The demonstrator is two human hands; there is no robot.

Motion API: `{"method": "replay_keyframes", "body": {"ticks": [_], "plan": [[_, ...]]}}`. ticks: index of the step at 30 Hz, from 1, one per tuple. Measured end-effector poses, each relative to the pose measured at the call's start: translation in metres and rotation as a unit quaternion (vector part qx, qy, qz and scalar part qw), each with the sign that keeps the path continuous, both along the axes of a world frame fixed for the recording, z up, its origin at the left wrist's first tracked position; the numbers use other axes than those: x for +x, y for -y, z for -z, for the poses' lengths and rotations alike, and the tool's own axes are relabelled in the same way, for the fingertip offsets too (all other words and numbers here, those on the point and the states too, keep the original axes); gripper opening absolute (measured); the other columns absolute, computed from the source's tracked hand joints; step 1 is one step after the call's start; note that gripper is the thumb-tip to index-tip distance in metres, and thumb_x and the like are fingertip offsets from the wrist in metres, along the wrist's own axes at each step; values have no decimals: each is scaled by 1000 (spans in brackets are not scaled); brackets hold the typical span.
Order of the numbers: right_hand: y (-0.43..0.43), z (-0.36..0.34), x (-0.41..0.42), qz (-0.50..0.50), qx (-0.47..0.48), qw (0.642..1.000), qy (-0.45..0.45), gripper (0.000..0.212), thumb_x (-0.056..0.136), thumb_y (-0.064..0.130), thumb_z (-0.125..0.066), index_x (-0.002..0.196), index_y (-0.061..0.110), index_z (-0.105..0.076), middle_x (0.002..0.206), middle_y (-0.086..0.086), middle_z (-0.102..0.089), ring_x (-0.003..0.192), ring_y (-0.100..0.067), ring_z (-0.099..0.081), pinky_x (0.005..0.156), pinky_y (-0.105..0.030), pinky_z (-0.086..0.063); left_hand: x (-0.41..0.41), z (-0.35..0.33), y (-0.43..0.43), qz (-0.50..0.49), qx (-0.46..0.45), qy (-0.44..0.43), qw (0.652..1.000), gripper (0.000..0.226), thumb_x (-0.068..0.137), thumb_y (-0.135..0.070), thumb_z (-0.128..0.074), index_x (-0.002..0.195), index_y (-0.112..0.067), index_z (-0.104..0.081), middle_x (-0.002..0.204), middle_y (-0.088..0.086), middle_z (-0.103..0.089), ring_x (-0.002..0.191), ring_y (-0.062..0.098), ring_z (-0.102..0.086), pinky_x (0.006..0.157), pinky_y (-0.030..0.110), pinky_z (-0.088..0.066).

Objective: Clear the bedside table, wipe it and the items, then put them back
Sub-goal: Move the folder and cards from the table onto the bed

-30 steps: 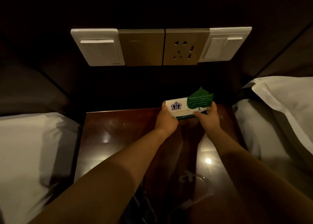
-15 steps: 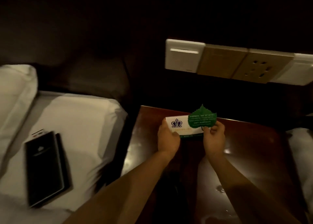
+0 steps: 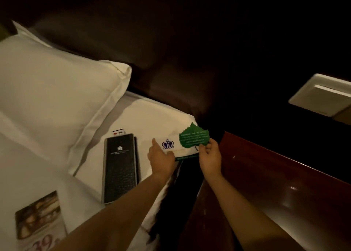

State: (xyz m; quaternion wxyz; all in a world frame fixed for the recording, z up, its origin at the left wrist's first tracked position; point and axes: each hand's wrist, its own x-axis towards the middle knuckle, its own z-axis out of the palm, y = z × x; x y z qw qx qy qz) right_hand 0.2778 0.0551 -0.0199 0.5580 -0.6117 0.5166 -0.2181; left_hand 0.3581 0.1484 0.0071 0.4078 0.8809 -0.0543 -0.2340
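Observation:
A white card [image 3: 171, 145] with a dark crown emblem and a green lower edge is over the bed's corner, gripped at its left end by my left hand [image 3: 160, 156]. A green leaf-shaped card [image 3: 193, 137] stands in front of the white card's right end, pinched at its stem by my right hand [image 3: 209, 156]. Both cards hover just above the white bed sheet [image 3: 150, 118], left of the dark wooden bedside table [image 3: 275, 176]. A black folder [image 3: 119, 168] lies flat on the sheet beside my left hand.
A white pillow [image 3: 57, 91] lies at the left against the dark headboard [image 3: 152, 51]. A printed leaflet [image 3: 39, 215] rests on the sheet at the lower left. A white wall switch [image 3: 321, 96] sits above the table. A dark gap separates bed and table.
Both hands carried the white card and the leaf card leftward, off the bedside table and over the bed. The view swung left, bringing the pillow and leaflet into sight.

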Motion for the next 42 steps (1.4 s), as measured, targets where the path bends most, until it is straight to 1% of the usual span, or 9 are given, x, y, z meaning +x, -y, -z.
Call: {"method": "replay_keyframes", "body": {"ticks": [6,12,18,22,24,28,32,37,42], "plan": [[-1,1,61,-51,46,998,-16,34,89,7,-50,123,9,-53,110,-16,-64,103,-30,-59,79,-28,-40,66,7,-3,-1,33,-1,999,60,82,-5,-54,137,4,-33,133,27,-47,125,41,-43,106,48,-38],[18,10,108,-76,67,992,-69,37,87,11,-51,123,3,-52,122,-20,-61,111,-36,-55,93,-38,-46,107,23,12,-11,43,-35,998,65,81,-12,-58,139,1,-30,139,23,-39,130,40,-34,110,47,-34],[21,22,126,-100,29,989,-102,41,91,14,-51,130,4,-47,129,-22,-54,117,-37,-52,104,-45,-43,124,42,15,31,50,-44,997,62,82,-13,-58,136,3,-34,139,23,-41,129,39,-39,108,48,-39],[16,24,124,-111,-16,984,-141,47,93,18,-49,137,4,-39,134,-22,-44,123,-37,-46,104,-39,-41,121,48,8,101,78,15,992,68,89,-19,-53,147,-5,-20,155,20,-22,143,35,-18,120,39,-15],[15,23,119,-108,-35,982,-148,48,93,20,-49,137,4,-38,135,-23,-43,125,-38,-43,105,-40,-39,117,47,6,133,82,66,986,65,93,-22,-48,148,-6,-17,158,16,-16,146,31,-12,119,36,-9],[19,19,94,-112,-90,969,-199,56,96,32,-44,142,5,-29,141,-22,-39,131,-36,-32,108,-43,-31,105,40,8,208,65,161,963,58,95,-23,-44,147,-8,-24,158,13,-19,147,27,-15,121,34,-7],[27,12,52,-123,-127,945,-276,58,96,43,-35,145,13,-26,147,-13,-37,133,-33,-28,110,-45,-27,76,36,14,315,60,225,920,55,96,-24,-41,147,-10,-26,158,9,-22,147,22,-16,122,34,-6],[36,1,-23,-109,-141,936,-303,54,97,45,-32,144,19,-29,149,-4,-38,136,-29,-27,112,-44,-22,20,37,28,412,59,230,880,52,98,-29,-36,147,-15,-27,158,7,-23,147,21,-17,122,39,-12],[33,-4,-130,-58,-108,935,-332,53,98,45,-31,145,21,-29,153,-2,-33,143,-27,-16,116,-46,-13,-48,41,34,484,50,202,850,53,99,-39,-31,148,-23,-22,160,2,-17,149,18,-9,121,39,-6]]}}
